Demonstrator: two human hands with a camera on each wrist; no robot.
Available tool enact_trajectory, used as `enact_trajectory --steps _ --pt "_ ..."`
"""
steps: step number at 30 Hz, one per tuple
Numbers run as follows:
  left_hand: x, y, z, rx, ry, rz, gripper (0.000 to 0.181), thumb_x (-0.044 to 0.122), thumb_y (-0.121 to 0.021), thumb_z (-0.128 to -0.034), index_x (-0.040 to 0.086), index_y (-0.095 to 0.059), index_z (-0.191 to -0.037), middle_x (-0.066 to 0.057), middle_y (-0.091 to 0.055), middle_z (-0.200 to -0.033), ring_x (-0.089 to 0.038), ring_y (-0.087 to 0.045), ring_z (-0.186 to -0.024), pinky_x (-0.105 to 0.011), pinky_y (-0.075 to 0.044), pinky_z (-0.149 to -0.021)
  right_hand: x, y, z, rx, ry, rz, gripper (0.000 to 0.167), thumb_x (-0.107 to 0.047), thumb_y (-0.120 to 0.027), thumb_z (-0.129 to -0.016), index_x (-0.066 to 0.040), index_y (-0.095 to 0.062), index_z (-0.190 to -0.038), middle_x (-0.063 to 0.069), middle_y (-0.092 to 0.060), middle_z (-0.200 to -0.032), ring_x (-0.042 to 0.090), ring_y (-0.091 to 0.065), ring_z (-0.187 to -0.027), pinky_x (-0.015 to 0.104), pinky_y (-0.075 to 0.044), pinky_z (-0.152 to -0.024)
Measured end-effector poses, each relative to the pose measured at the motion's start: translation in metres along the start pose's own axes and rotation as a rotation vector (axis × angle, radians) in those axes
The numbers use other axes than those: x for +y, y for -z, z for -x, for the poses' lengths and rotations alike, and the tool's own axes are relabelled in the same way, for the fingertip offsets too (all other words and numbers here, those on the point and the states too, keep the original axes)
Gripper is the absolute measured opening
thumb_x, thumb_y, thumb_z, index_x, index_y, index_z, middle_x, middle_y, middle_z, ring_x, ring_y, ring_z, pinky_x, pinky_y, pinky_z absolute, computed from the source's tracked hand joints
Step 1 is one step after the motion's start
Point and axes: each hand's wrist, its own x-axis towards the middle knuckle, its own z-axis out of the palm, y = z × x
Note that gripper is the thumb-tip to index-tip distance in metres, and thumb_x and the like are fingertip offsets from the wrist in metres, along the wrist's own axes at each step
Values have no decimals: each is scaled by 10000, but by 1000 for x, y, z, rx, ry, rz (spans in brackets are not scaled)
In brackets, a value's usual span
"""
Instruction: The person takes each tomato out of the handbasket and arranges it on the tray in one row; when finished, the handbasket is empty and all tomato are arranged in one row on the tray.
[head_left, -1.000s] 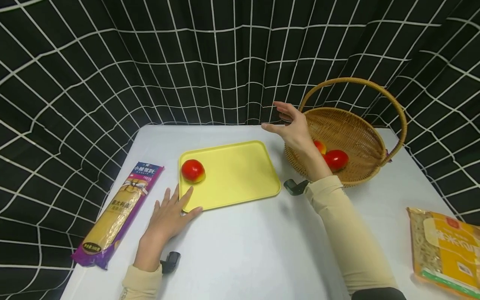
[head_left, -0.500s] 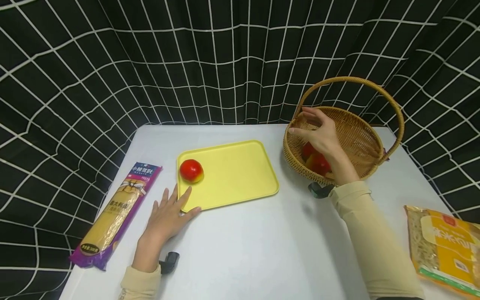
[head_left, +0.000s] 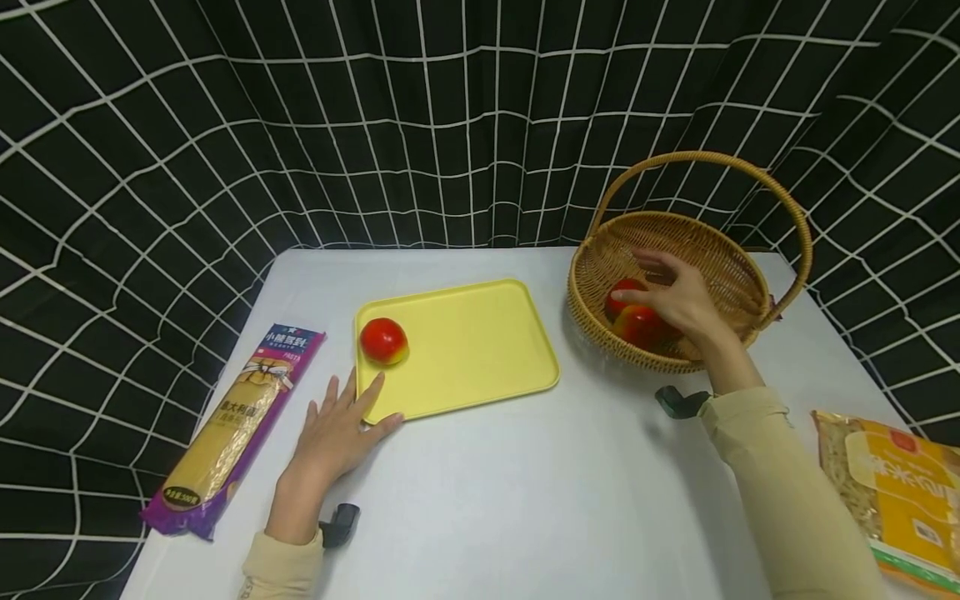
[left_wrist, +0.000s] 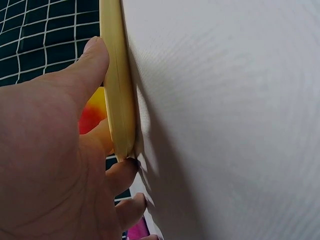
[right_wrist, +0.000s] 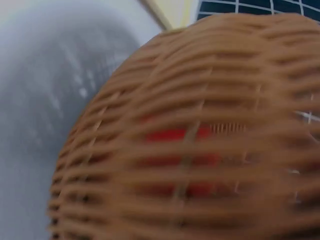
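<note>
A yellow tray lies on the white table with one red and yellow fruit, apple-like, near its left end. My left hand rests at the tray's near left corner, fingers spread; in the left wrist view its thumb touches the tray's edge. My right hand is inside the wicker basket, just above and beside red fruits, fingers loosely bent with a gap to the thumb. Woven wicker hides that hand in the right wrist view; red shows through the slats.
A purple pasta packet lies left of the tray. An orange and yellow food packet lies at the right edge. The basket's tall handle arches over its opening. A black gridded curtain hangs behind the table.
My right hand has moved right and down, from beside the basket's left rim over it and into the basket by the fruits. My left hand stays at the tray.
</note>
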Motion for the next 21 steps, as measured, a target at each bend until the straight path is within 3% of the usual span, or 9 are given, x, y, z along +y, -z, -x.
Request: enact_trajectory --steps 8,10,12,14,16,18,21 --pt "-1 0 0 -3 1 3 855 636 -554 -1021 214 -249 -1699 -220 -42 -1779 -512 83 -1630 -764 58 -1260 13 9 11 -139 0 56 835 -231 -815 -954 -42 -372 -1636 304 -443 -1614 503 -440 -1475 644 -432 -1191" --pt "-1 0 -1 -1 -2 3 854 637 -552 -1022 213 -248 -1699 -221 -43 -1779 -511 83 -1631 -766 58 -1259 14 10 13 -155 -10 78 814 -256 -817 -954 -41 -403 -1620 300 -470 -1590 490 -466 -1456 557 -494 -1153" --pt "-1 0 -1 -1 -4 3 853 636 -551 -1023 212 -248 -1699 -222 -43 -1779 -512 84 -1630 -767 58 -1258 15 13 15 -162 -14 101 794 -278 -821 -952 -40 -433 -1602 301 -496 -1565 482 -491 -1432 389 -547 -1059" --pt "-2 0 -1 -2 -4 3 852 636 -551 -1023 212 -250 -1698 -222 -44 -1779 -513 82 -1630 -768 58 -1257 15 15 16 -167 -14 118 781 -310 -832 -942 -48 -468 -1581 292 -525 -1541 468 -516 -1411 229 -534 -948" --pt "-1 0 -1 -4 -2 5 854 637 -551 -1022 212 -249 -1698 -222 -43 -1779 -513 83 -1630 -766 58 -1258 16 16 17 -177 -6 132 765 -311 -835 -940 -48 -484 -1567 290 -547 -1526 459 -531 -1404 176 -520 -909" --pt "-1 0 0 -6 0 9 856 637 -553 -1020 212 -250 -1698 -222 -43 -1779 -513 83 -1630 -764 59 -1259 17 17 18 -193 -7 144 762 -321 -838 -936 -52 -492 -1560 284 -557 -1522 450 -532 -1407 246 -554 -984" --pt "-1 0 0 -6 0 11 857 635 -556 -1019 211 -251 -1698 -222 -44 -1779 -513 83 -1630 -763 59 -1260 19 17 18 -215 -11 163 745 -317 -834 -940 -45 -500 -1548 283 -567 -1515 443 -529 -1406 478 -511 -1143"
